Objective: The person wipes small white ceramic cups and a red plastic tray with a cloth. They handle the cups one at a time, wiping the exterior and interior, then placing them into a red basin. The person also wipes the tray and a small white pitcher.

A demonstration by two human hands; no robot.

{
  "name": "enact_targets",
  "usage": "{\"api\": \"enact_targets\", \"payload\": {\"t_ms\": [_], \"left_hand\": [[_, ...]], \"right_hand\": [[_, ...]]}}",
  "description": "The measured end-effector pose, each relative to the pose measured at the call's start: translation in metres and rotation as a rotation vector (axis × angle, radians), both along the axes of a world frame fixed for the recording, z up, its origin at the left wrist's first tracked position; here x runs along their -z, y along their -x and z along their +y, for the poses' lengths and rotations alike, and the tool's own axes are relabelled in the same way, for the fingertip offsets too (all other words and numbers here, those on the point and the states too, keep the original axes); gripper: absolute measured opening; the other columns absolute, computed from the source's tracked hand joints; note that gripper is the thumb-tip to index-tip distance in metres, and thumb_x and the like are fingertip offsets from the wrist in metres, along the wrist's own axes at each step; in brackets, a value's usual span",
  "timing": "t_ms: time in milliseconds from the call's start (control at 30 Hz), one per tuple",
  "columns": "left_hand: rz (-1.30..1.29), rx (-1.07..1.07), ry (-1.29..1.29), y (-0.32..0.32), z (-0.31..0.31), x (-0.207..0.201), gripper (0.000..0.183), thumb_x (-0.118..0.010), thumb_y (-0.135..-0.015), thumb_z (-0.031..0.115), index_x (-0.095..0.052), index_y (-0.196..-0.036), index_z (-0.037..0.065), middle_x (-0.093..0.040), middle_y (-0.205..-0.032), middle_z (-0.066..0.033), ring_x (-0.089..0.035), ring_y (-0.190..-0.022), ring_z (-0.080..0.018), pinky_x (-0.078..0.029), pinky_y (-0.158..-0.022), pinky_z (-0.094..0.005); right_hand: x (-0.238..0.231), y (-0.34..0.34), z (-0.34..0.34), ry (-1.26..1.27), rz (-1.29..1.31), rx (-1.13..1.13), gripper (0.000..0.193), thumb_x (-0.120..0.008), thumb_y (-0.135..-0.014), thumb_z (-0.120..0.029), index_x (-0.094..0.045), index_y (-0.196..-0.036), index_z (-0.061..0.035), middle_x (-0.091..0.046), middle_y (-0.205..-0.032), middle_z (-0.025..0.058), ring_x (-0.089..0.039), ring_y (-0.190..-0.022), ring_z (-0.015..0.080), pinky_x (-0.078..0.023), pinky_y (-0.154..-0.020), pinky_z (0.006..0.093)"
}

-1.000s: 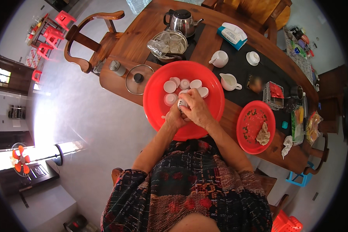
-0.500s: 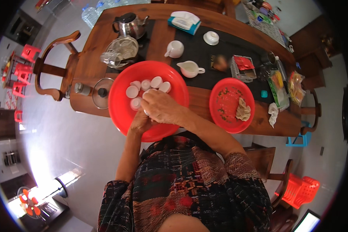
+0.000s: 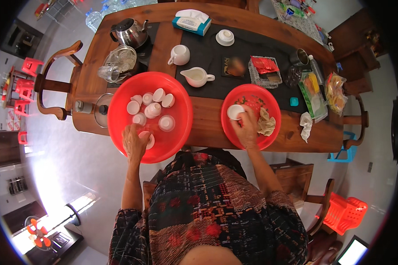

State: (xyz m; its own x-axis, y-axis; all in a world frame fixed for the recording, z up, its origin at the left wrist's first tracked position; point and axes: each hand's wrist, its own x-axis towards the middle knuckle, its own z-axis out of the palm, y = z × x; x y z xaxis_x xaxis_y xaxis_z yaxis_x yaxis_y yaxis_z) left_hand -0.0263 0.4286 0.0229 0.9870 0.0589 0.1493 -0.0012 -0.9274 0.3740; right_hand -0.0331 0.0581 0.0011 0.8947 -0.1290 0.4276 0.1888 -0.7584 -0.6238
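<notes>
Parting and now working separately: gripping 1 white cup [image 3: 235, 111] with the right hand [image 3: 246, 127] over the smaller red basin [image 3: 272, 100], touching another cup [image 3: 150, 141] inside the larger red basin [image 3: 177, 125] with the left hand [image 3: 134, 142], with unclear grip.

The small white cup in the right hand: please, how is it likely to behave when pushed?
The white cup is probably stiff: its rim looks round in the right hand. Its smooth, pale surface suggests glazed ceramic, so it may slip or chip. Its round shape could let it roll if laid sideways.
</notes>
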Motion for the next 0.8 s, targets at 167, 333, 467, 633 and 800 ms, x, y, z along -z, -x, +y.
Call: {"api": "enact_targets", "payload": {"t_ms": [167,333,467,633,800], "left_hand": [[0.222,-0.131,-0.244,0.011,0.002,0.002,0.051,-0.079,-0.059,0.028,-0.054,-0.098,0.007,-0.056,-0.099,-0.0138,-0.054,-0.096,-0.0329,-0.046,-0.073,-0.0465],[0.312,-0.102,-0.229,0.011,0.013,0.027,0.045,-0.075,-0.063,0.036,-0.054,-0.092,0.009,-0.063,-0.084,-0.0135,-0.063,-0.079,-0.0343,-0.046,-0.068,-0.0499],[0.363,-0.085,-0.191,0.005,0.018,0.032,0.038,-0.072,-0.066,0.029,-0.053,-0.091,0.008,-0.065,-0.084,-0.0106,-0.063,-0.083,-0.0331,-0.042,-0.069,-0.0505],[0.365,-0.18,-0.172,0.003,0.012,0.033,0.03,-0.066,-0.07,0.018,-0.051,-0.094,0.008,-0.065,-0.083,-0.012,-0.062,-0.082,-0.0345,-0.04,-0.065,-0.0477],[0.335,-0.142,-0.136,0.005,0.016,0.04,0.021,-0.06,-0.075,0.014,-0.053,-0.094,0.006,-0.062,-0.082,-0.0159,-0.061,-0.079,-0.0353,-0.042,-0.067,-0.0494]], "right_hand": [[0.025,0.014,-0.041,0.423,-0.032,0.202,0.023,-0.074,-0.068,-0.014,-0.056,-0.081,-0.0073,-0.057,-0.117,0.0098,-0.05,-0.111,0.0302,-0.035,-0.094,0.044],[0.044,0.02,-0.05,0.539,-0.038,0.263,0.019,-0.071,-0.072,-0.014,-0.055,-0.08,-0.0068,-0.056,-0.124,0.0127,-0.045,-0.122,0.0296,-0.03,-0.101,0.0462],[0.048,0.024,-0.053,0.546,-0.02,0.25,0.022,-0.071,-0.071,-0.015,-0.055,-0.083,-0.0084,-0.055,-0.126,0.0098,-0.045,-0.122,0.0267,-0.028,-0.101,0.0433],[0.043,0.026,-0.06,0.591,0.122,0.212,0.048,-0.073,-0.068,-0.015,-0.054,-0.112,-0.0113,-0.047,-0.132,0.0095,-0.04,-0.125,0.0272,-0.027,-0.1,0.0435],[0.003,0.026,-0.055,0.705,0.417,0.34,0.077,-0.072,-0.066,-0.011,-0.041,-0.135,-0.0216,-0.04,-0.137,0.0087,-0.039,-0.124,0.0318,-0.031,-0.098,0.0456]]}}
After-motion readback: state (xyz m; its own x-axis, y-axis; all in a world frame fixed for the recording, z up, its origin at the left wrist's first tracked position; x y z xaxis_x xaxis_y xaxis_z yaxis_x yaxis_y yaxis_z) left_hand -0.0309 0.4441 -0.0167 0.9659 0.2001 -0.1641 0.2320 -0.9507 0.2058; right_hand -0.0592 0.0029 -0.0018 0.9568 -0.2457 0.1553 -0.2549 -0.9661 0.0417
